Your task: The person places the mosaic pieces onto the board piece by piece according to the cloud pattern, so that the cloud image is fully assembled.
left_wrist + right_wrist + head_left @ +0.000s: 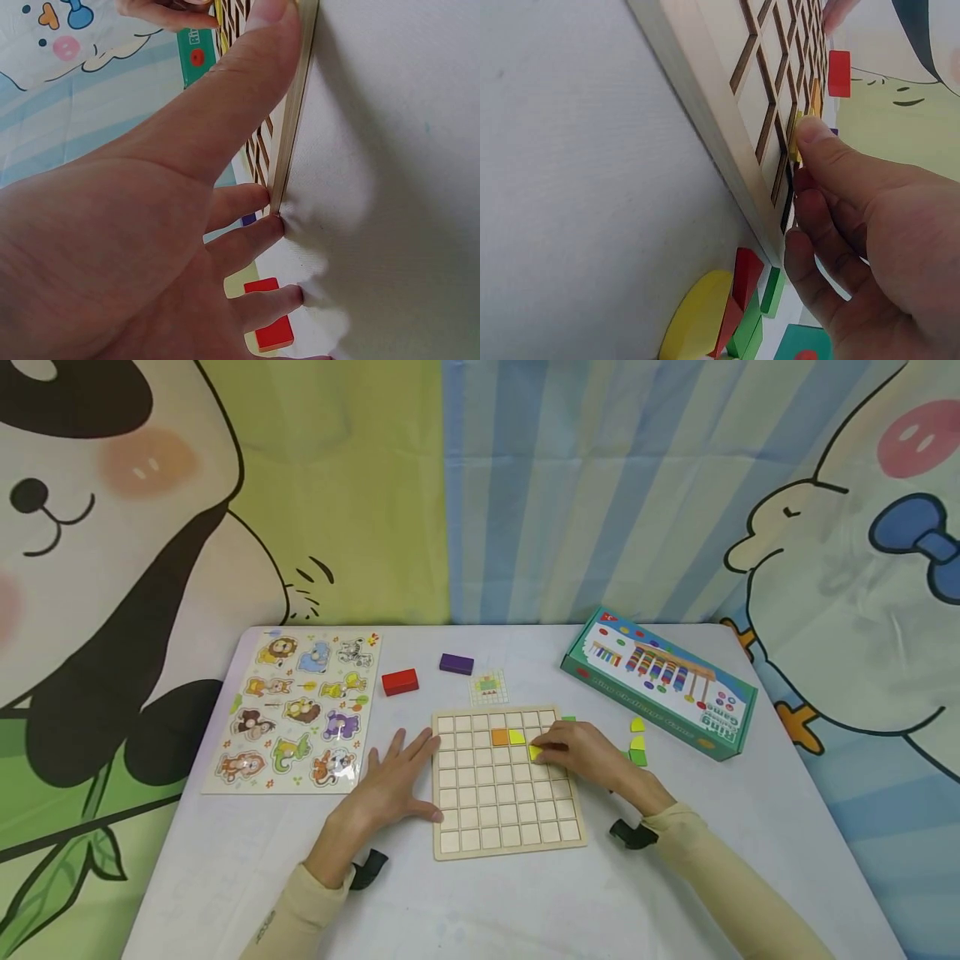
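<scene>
Pinching a yellow piece [535, 752] over the grid board [504, 810], the right hand [588, 756] hides most of it overhead; its wrist view shows the fingertip grip. Left hand [390, 785] lies flat, fingers straight, against the board's edge.

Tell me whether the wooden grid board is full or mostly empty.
Mostly empty. The grid board shows only an orange tile and yellow tile seated; the right hand pinches another yellow piece.
</scene>
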Tool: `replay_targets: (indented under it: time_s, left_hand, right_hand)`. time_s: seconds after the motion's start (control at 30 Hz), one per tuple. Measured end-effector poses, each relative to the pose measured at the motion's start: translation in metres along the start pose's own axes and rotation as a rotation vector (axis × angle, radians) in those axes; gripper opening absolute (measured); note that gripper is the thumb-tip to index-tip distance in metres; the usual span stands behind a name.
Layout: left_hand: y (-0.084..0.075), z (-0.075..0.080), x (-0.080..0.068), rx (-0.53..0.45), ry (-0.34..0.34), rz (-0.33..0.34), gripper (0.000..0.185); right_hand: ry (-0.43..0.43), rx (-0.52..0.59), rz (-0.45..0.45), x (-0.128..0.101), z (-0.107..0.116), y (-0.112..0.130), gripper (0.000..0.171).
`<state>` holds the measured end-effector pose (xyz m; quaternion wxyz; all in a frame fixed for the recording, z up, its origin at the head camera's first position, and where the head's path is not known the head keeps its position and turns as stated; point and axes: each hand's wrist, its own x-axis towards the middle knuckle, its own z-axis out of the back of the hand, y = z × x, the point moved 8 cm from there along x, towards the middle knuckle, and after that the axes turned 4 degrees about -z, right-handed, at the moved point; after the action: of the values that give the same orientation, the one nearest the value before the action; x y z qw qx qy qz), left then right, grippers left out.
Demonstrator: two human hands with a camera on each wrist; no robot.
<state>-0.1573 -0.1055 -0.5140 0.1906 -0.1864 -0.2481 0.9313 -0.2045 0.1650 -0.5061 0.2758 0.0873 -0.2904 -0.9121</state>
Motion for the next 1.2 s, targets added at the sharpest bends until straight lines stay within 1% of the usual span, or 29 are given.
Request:
replay_targets:
  time_s: [0.2, 0.3, 0.37, 0.47, 0.63, 0.83, 0.93, 1.03, 1.2]
  left_hand:
    - [0.001, -0.001, -0.001, -0.003, 0.002, 0.006, 0.119]
    - [0.000, -0.001, -0.001, -0.004, 0.000, 0.005, 0.120]
    - [0.001, -0.001, -0.001, -0.006, 0.002, 0.007, 0.120]
    - [0.000, -0.001, -0.001, -0.010, -0.001, 0.002, 0.120]
    - [0.000, -0.001, -0.001, -0.004, -0.002, 0.001, 0.119]
    - [0.000, 0.000, -0.002, -0.007, 0.001, -0.001, 0.119]
    - [0.000, 0.000, -0.003, -0.012, 0.000, -0.002, 0.119]
    - [0.001, -0.001, -0.003, -0.018, -0.002, -0.003, 0.118]
    - [0.000, 0.000, -0.003, -0.020, -0.008, -0.012, 0.118]
  right_hand:
    - [-0.033, 0.011, 0.015, -0.007, 0.009, 0.000, 0.022]
    - [-0.066, 0.020, 0.024, -0.012, 0.019, -0.001, 0.021]
    - [-0.090, 0.005, 0.019, -0.017, 0.027, -0.005, 0.022]
    - [-0.119, -0.029, -0.033, -0.025, 0.039, -0.017, 0.023]
    - [-0.170, -0.101, -0.141, -0.042, 0.061, -0.044, 0.024]
    - [-0.227, -0.181, -0.219, -0.062, 0.080, -0.070, 0.025]
    - [-0.231, -0.200, -0.269, -0.069, 0.085, -0.080, 0.026]
    - [-0.220, -0.214, -0.300, -0.074, 0.087, -0.086, 0.026]
    - [-0.192, -0.246, -0.301, -0.079, 0.085, -0.091, 0.028]
